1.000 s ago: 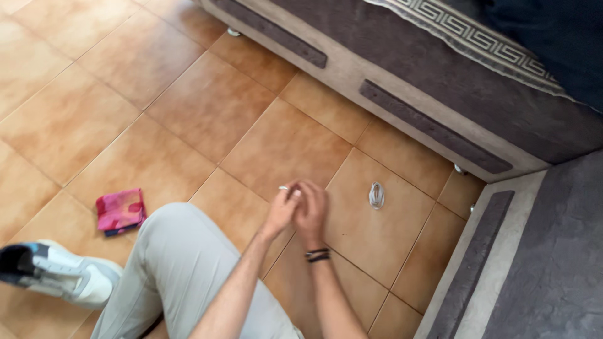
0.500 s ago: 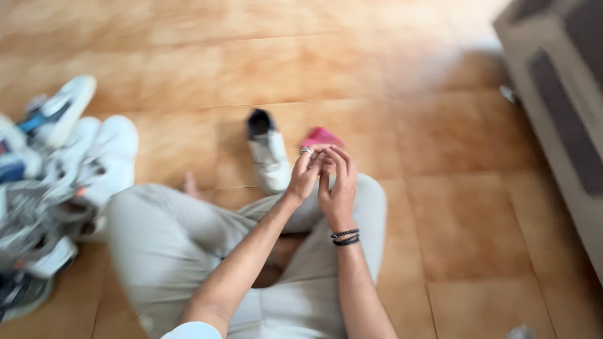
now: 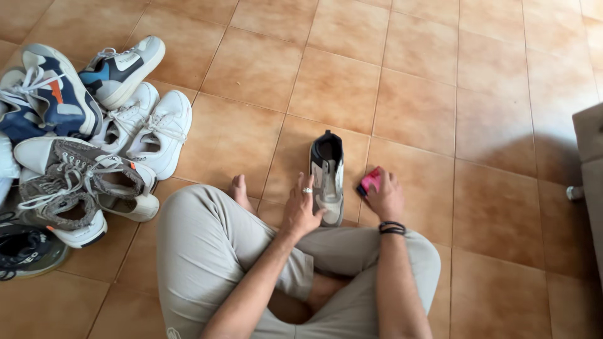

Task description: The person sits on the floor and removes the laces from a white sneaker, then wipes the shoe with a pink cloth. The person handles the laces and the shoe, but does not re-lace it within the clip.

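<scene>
Sneaker (image 3: 328, 177), white and grey with a black collar, lies alone on the floor (image 3: 440, 94) in front of the person's crossed legs (image 3: 207, 251), its toe pointing toward the person; the left hand (image 3: 301, 210), which wears a ring, rests with spread fingers on the floor and touches the left side of this shoe without closing around it; the right hand (image 3: 384, 196), with dark bands on the wrist, lies just beside the shoe on its right and its fingers are closed on a small pink cloth (image 3: 370, 181).

The surface is a floor of large orange-brown tiles with thin pale joints; the person sits on it cross-legged in light grey trousers, one bare foot (image 3: 239, 188) showing near the left knee; at the left a pile of sneakers (image 3: 94, 144), white, grey and blue, lies well apart from the single shoe; at the right edge stands the corner of a grey piece of furniture (image 3: 589, 157).

Compared with half a second before, the hands are no longer joined in the air above the lap; they have come down and parted, one to each side of the shoe; the view has also turned a little, so that the pile shows more fully.
</scene>
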